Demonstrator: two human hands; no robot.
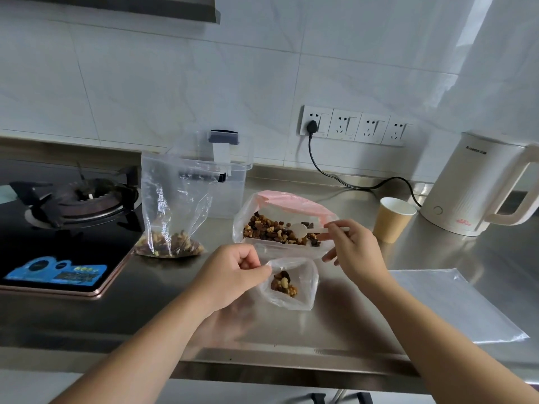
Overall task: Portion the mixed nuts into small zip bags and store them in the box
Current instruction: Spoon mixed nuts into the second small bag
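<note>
A large clear bag with a pink zip strip point(280, 225) lies open on the steel counter, full of mixed nuts. My right hand point(354, 247) pinches the handle of a white plastic spoon point(303, 230) whose bowl hangs over those nuts. In front of it, my left hand point(233, 272) pinches the rim of a small zip bag point(291, 284) that holds a little heap of nuts. A taller clear bag point(172, 205) with nuts at its bottom stands to the left. Behind it is a clear storage box point(233, 176) with a grey latch.
A gas hob point(70, 205) fills the left side. A paper cup point(393, 218) and a white kettle point(478, 185) with a black cord stand at the right. Flat empty clear bags point(455, 304) lie right of my right arm. The counter's front edge point(291, 363) runs below my forearms.
</note>
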